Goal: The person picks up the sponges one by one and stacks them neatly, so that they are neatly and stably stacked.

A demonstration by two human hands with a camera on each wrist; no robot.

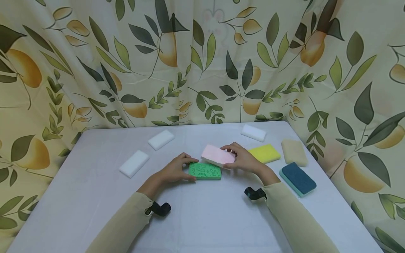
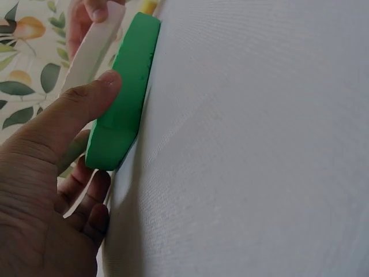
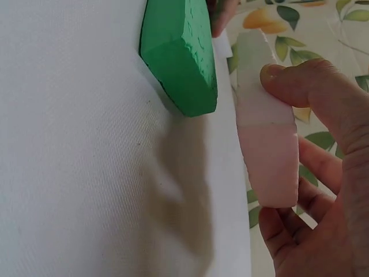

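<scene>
In the head view a green sponge point(image 1: 205, 171) with a dark printed pattern lies on the table's middle. My left hand point(image 1: 171, 171) grips its left end, thumb on the near side and index finger on the far side. My right hand point(image 1: 243, 161) holds a pink-and-white sponge point(image 1: 216, 154) by its right end, thumb in front. That sponge is raised just behind the green one and overlaps its far edge in this view. The right wrist view shows a gap between the pink-and-white sponge point(image 3: 268, 164) and the tabletop, with the green sponge point(image 3: 179, 63) beside it.
Two white blocks point(image 1: 134, 164) point(image 1: 161, 140) lie at the left, and another white block point(image 1: 253, 133) at the back right. A yellow sponge point(image 1: 265, 153), a beige sponge point(image 1: 294, 152) and a blue-topped sponge point(image 1: 298, 178) lie at the right. A patterned curtain point(image 1: 202, 80) hangs behind the table.
</scene>
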